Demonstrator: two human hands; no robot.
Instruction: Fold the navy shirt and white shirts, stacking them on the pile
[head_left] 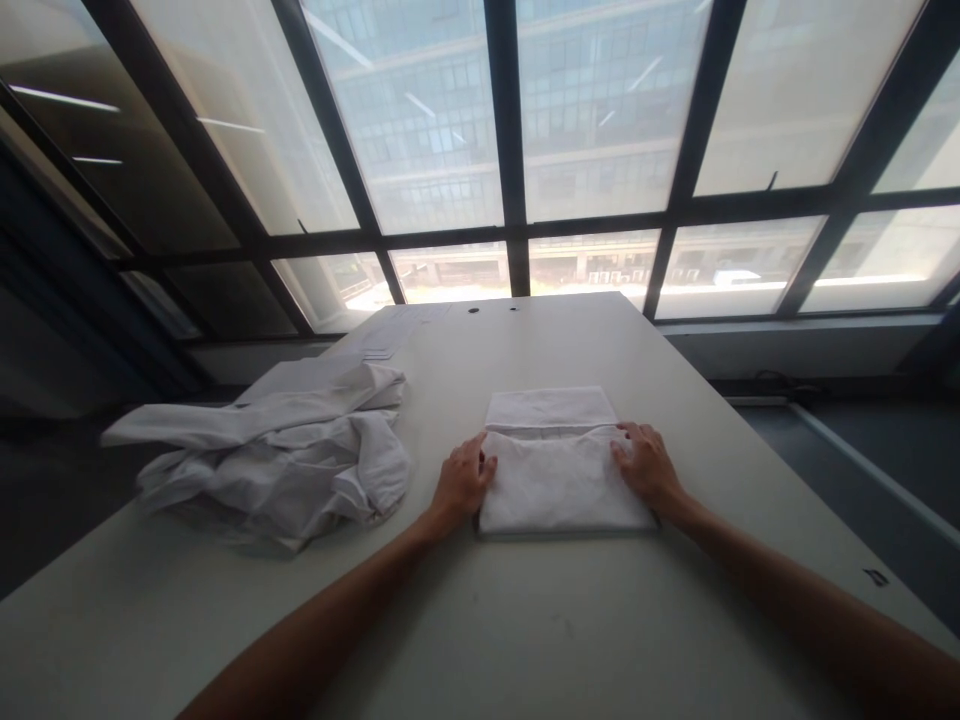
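Note:
A white shirt (562,485) lies folded into a flat rectangle on the white table, its curved neckline showing near the far side. Beyond the neckline, a strip of white cloth (551,407) forms the far end of the bundle. My left hand (463,480) grips the shirt's left edge, thumb on top and fingers bent along the side. At the right edge, my right hand (646,465) grips in the same way, its thumb resting on the cloth. Parts of the fingertips are hidden against the fabric.
A crumpled heap of white cloth (300,460) covers the table's left part and reaches its edge. Behind it lie papers (386,335). The table (540,620) runs to framed windows (592,110). A small dark mark (875,577) is near the right edge.

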